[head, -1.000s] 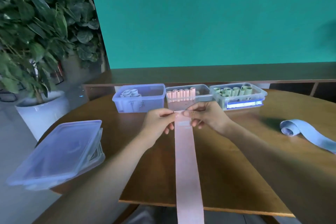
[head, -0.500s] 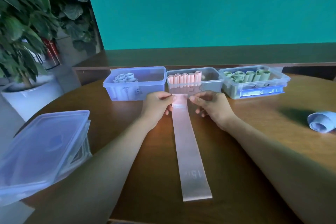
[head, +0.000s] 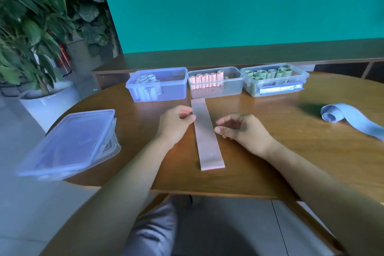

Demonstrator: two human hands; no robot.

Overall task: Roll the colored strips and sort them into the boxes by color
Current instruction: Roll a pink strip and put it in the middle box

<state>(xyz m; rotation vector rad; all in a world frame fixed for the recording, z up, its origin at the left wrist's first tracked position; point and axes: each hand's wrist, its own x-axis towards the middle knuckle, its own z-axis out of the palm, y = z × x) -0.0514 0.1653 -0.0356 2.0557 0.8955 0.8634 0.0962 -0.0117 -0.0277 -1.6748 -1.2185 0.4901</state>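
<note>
A long pink strip [head: 205,137] lies flat and unrolled on the wooden table [head: 291,151], its far end just in front of the middle box. My left hand [head: 174,124] rests at the strip's left edge with fingers loosely curled, thumb tip touching the edge. My right hand [head: 243,131] hovers just right of the strip, fingers apart, holding nothing. Three clear boxes stand in a row at the back: the blue-roll box [head: 178,89], the pink-roll box [head: 232,89] and the green-roll box [head: 299,81].
A partly rolled blue strip [head: 340,116] lies at the right of the table. Stacked clear lids [head: 70,143] overhang the left table edge. A potted plant [head: 31,27] stands left of the table. The near table edge runs just behind the strip's near end.
Both hands let go of the pink strip's far end and drew back toward its middle. The strip now lies flat and fully on the table. The camera view shifted.
</note>
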